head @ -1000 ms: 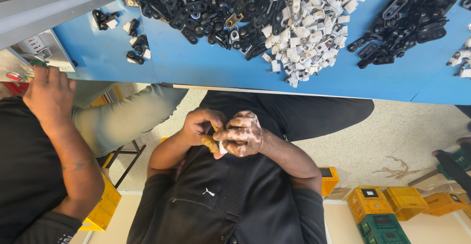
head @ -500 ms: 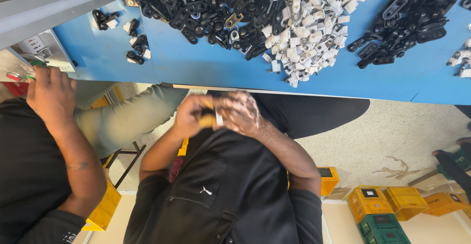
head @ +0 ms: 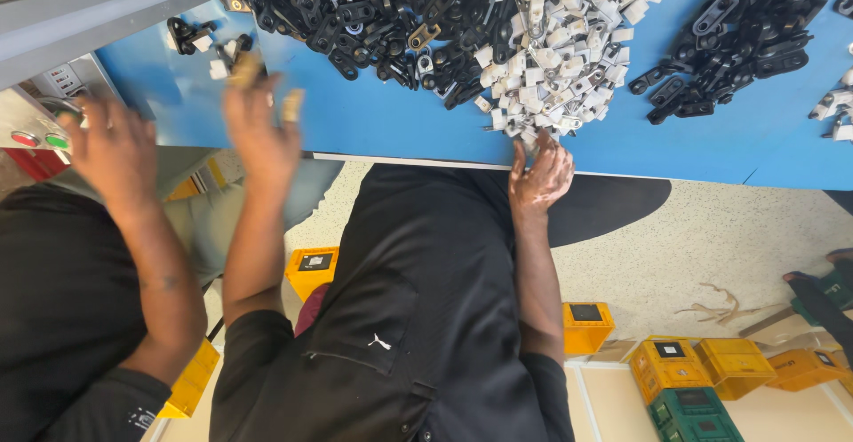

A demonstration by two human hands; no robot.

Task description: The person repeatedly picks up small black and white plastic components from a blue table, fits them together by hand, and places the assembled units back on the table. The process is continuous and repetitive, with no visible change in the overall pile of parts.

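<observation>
At the blue table's near edge, our hands are no longer pressing together at the chest. The right hand, fingers spread, is touching the white clips at one o'clock. The blurred left hand is pinching a tan piece at ten o'clock.

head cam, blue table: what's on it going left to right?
Small cluster of black and white parts → big black parts pile → white parts pile → second black pile → few white parts at the right edge.
</observation>
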